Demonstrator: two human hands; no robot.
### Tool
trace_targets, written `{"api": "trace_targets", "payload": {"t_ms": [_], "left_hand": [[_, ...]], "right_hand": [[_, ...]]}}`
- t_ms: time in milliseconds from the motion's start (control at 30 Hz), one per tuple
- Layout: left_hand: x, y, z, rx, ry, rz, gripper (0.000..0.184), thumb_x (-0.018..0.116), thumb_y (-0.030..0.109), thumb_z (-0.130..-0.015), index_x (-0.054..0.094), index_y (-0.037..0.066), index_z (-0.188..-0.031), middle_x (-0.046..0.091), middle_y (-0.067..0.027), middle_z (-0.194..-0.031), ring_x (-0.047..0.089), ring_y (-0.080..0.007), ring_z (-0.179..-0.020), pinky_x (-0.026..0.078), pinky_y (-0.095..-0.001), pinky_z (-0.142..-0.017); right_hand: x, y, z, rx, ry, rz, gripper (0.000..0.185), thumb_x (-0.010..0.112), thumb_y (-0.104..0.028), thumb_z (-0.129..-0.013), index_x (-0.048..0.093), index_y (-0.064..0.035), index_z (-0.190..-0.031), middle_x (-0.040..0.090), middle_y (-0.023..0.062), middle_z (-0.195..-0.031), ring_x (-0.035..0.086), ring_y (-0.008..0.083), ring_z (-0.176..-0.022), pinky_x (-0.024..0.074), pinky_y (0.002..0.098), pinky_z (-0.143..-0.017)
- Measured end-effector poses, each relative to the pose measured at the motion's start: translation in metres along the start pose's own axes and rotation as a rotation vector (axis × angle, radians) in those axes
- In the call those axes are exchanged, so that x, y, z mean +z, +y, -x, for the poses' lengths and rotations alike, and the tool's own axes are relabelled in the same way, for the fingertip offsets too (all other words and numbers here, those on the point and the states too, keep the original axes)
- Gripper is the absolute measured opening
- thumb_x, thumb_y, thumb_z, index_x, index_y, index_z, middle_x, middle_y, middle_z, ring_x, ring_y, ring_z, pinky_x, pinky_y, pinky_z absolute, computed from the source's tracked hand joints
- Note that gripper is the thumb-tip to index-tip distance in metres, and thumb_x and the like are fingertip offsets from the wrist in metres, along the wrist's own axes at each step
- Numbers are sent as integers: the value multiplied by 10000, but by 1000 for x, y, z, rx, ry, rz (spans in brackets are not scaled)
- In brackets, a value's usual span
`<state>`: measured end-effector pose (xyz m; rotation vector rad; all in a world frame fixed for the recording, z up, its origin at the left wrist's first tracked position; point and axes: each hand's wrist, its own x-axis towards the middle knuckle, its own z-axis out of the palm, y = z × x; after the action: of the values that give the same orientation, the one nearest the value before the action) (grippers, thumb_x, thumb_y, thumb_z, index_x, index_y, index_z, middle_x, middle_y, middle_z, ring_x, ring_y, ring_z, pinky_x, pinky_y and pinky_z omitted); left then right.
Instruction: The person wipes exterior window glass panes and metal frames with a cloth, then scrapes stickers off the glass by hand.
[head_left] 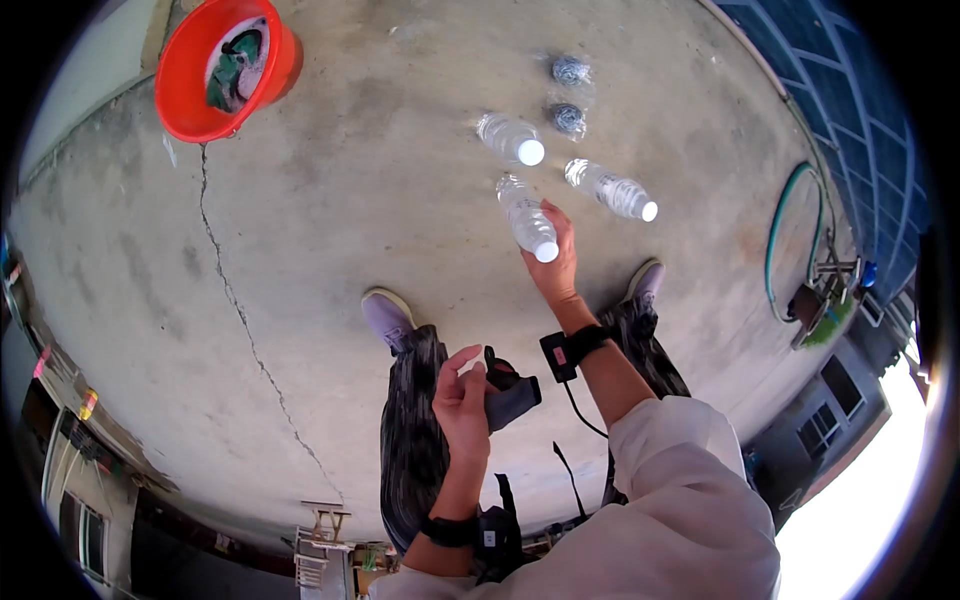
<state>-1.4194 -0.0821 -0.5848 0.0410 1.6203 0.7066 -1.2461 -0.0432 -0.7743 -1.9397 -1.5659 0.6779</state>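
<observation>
My right hand (556, 262) is closed around a clear plastic bottle (524, 212) with a white cap, tilted with its cap towards me. Two similar bottles are close by: one bottle (507, 136) just beyond it and another bottle (607, 187) to the right. My left hand (462, 405) is raised near my left knee, its fingers curled against a dark grey object with a black opening (512, 402); its exact kind is unclear. Beyond the bottles are two silvery, scrunched balls in clear plastic, one ball (571, 70) behind the other ball (568, 121).
A red basin (185, 85) with suds and dark green cloth stands at the upper left. A long crack (236, 300) runs through the concrete floor. A green hose (778, 240) lies at the right. My shoes (388, 316) flank the working area.
</observation>
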Motion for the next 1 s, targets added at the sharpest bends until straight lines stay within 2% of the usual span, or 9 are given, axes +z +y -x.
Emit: {"api": "trace_targets", "payload": {"t_ms": [133,267,333,433,567,700,767,933,1000], "left_hand": [[3,-6,1,2,8,-19,157,533,64,-893,602,48,-1032,476,57,-585,420,-17,-504,307,-179,-475],[3,-14,5,19,-10,-26,154,542,86,-896,607,60,-1033,476,57,-598,429,-19,-522,318,-181,-486],[3,-18,3,27,-7,15,152,543,99,-899,610,65,-1031,474,58,-600,423,-21,-518,320,-181,-488],[-13,-39,-1,69,-14,89,153,553,146,-907,617,81,-1030,481,63,-626,426,-20,-543,335,-177,-511],[-34,-40,39,-11,-107,128,180,596,170,-889,613,83,-1046,499,60,-694,438,-15,-636,359,-168,-586],[-47,53,133,135,-276,24,286,605,174,-884,540,85,-1148,524,35,-749,474,-42,-686,396,-195,-622],[-59,103,180,310,-464,-157,398,537,140,-914,411,96,-1289,582,-40,-1007,531,-112,-912,418,-236,-821],[-97,229,280,531,-783,-252,588,419,167,-960,111,4,-1433,184,-115,-1479,192,-199,-1357,171,-303,-1088],[-104,285,306,728,-772,-403,603,471,171,-932,162,8,-1423,211,-131,-1476,232,-207,-1345,285,-323,-1043]], "right_hand": [[-4,-5,-5,374,24,-38,738,730,-95,-699,308,-48,-1302,447,157,-1289,487,317,-1152,433,369,-930],[1,4,0,205,70,-54,822,735,-106,-714,242,-50,-1369,397,153,-1350,460,292,-1199,428,359,-927],[-17,-8,22,380,-36,3,895,732,-130,-713,170,-64,-1406,381,197,-1360,477,306,-1190,448,361,-919],[-62,-48,77,825,-215,-455,858,724,-190,-755,179,-52,-1402,398,172,-1353,514,250,-1155,459,357,-911],[-155,-125,112,832,-525,-608,673,655,-233,-838,287,-79,-1380,416,133,-1350,486,234,-1170,410,349,-954],[-238,-291,89,982,-730,-720,557,529,-397,-901,327,-169,-1367,356,43,-1390,329,185,-1280,333,433,-995],[-247,-355,88,1053,-618,-879,416,477,-362,-931,422,-150,-1285,500,26,-1236,458,160,-1163,428,359,-903],[-252,-469,57,1100,-400,-1426,227,477,-303,-925,552,-102,-1002,602,32,-901,582,164,-832,475,310,-761],[-268,-515,27,1051,-425,-1544,207,486,-276,-917,564,-95,-980,612,42,-895,588,181,-827,485,338,-762]]}}
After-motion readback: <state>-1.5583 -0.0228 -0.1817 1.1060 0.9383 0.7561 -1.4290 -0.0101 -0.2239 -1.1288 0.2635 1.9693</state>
